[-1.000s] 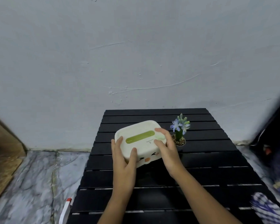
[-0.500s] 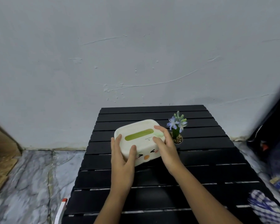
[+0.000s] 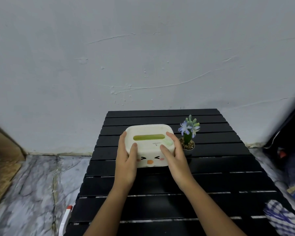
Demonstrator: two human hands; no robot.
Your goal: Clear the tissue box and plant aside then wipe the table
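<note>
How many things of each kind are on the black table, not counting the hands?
Tissue box: 1
Potted plant: 1
Checked cloth, at the table's near right corner: 1
Total: 3

**A Lived-In Corner of a Home**

A low black slatted table [image 3: 169, 183] stands against a rough, scuffed white plaster wall [image 3: 143, 57] on a grey-veined marble floor [image 3: 32, 189], a domestic setting. A cream tissue box with a cartoon face [image 3: 149, 146] and a small potted plant with pale blue flowers [image 3: 188, 133] sit on it; a blue-and-white checked cloth [image 3: 282, 217] lies at its corner.
</note>
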